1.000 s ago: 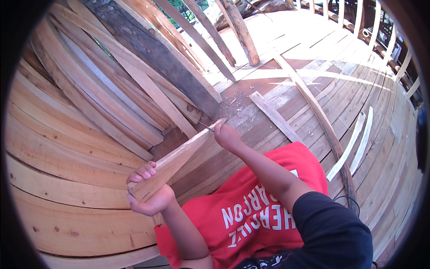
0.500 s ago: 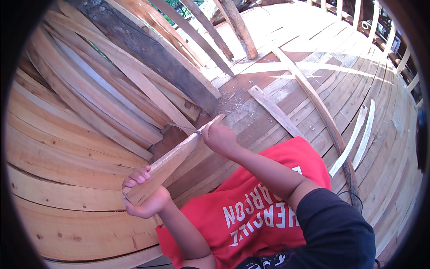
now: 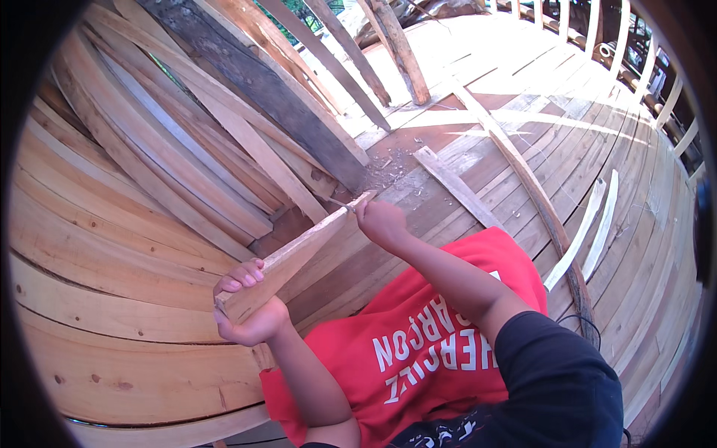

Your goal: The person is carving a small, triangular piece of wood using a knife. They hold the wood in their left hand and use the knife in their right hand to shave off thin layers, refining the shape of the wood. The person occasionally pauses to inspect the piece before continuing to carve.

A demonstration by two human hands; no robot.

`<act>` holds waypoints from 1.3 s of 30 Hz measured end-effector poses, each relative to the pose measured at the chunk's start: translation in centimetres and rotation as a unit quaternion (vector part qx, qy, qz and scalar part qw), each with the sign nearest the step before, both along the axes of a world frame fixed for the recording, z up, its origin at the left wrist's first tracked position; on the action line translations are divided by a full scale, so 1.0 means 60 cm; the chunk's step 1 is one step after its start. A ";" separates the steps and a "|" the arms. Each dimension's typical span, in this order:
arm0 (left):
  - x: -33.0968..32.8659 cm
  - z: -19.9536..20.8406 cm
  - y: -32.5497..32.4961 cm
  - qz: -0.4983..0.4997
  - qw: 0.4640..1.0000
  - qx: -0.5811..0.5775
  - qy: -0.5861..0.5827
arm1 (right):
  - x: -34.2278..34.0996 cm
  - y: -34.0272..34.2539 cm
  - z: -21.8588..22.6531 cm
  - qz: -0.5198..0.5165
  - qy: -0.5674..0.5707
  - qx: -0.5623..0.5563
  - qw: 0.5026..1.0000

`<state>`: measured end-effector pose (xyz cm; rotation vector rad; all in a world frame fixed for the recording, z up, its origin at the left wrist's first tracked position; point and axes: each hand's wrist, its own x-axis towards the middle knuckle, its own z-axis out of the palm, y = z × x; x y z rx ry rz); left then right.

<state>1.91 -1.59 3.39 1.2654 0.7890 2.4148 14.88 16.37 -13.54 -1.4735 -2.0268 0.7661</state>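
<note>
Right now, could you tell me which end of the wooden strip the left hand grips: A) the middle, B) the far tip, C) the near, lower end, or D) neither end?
C: the left hand wraps the near, lower end of the wooden strip, while the right hand is at the far tip.

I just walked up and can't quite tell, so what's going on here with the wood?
A person in a red shirt holds a wedge-shaped piece of wood slanted across curved planking. The left hand grips its wide lower end. The right hand is at the narrow upper tip, holding a thin tool I can't identify. Wood chips lie just beyond.
</note>
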 end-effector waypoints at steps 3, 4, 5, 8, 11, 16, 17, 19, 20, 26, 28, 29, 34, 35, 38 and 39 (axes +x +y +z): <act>0.001 -0.003 0.003 -0.042 0.999 0.010 0.013 | 0.062 0.060 -0.102 -0.067 -0.050 -0.006 0.997; 0.007 0.004 0.005 -0.063 0.998 0.015 0.028 | 0.123 0.089 -0.156 -0.052 -0.120 -0.026 0.991; 0.006 0.013 0.005 -0.079 0.996 0.019 0.048 | 0.158 0.107 -0.180 -0.036 -0.184 -0.045 0.981; 0.003 0.007 -0.003 -0.081 0.994 0.027 0.074 | 0.134 0.090 -0.144 -0.086 -0.180 -0.067 0.978; -0.007 -0.008 -0.008 -0.103 0.991 0.000 0.091 | 0.089 0.030 -0.103 -0.065 -0.155 -0.040 0.985; -0.005 -0.001 -0.005 -0.117 0.989 -0.005 0.094 | 0.090 0.011 -0.164 0.002 -0.167 -0.054 0.985; -0.004 -0.004 -0.008 -0.124 0.987 -0.002 0.101 | 0.108 0.010 -0.167 0.034 -0.204 -0.066 0.976; -0.011 -0.007 -0.011 -0.137 0.983 0.004 0.125 | 0.122 0.010 -0.155 0.099 -0.267 -0.090 0.954; -0.007 -0.010 -0.012 -0.143 0.981 0.006 0.131 | 0.139 0.012 -0.148 0.118 -0.277 -0.094 0.949; -0.013 -0.021 -0.022 -0.160 0.976 0.011 0.144 | 0.210 0.008 0.017 0.125 -0.212 -0.161 0.956; -0.009 -0.025 -0.022 -0.163 0.975 0.012 0.151 | 0.288 -0.008 0.021 0.110 -0.120 0.043 0.986; -0.008 -0.026 -0.018 -0.167 0.975 0.024 0.141 | 0.328 -0.021 0.021 0.095 -0.046 0.182 0.978; -0.020 -0.044 -0.016 -0.202 0.970 -0.003 0.137 | 0.526 -0.161 0.177 -0.007 -0.061 -0.014 0.998; -0.007 -0.044 -0.004 -0.207 0.969 0.000 0.132 | 0.574 -0.198 0.204 -0.052 -0.086 -0.021 0.995; -0.015 -0.050 -0.002 -0.207 0.964 -0.008 0.167 | 0.671 -0.257 0.210 -0.135 -0.149 -0.044 0.979; -0.017 -0.055 -0.003 -0.209 0.961 -0.017 0.180 | 0.703 -0.274 0.199 -0.162 -0.175 -0.057 0.970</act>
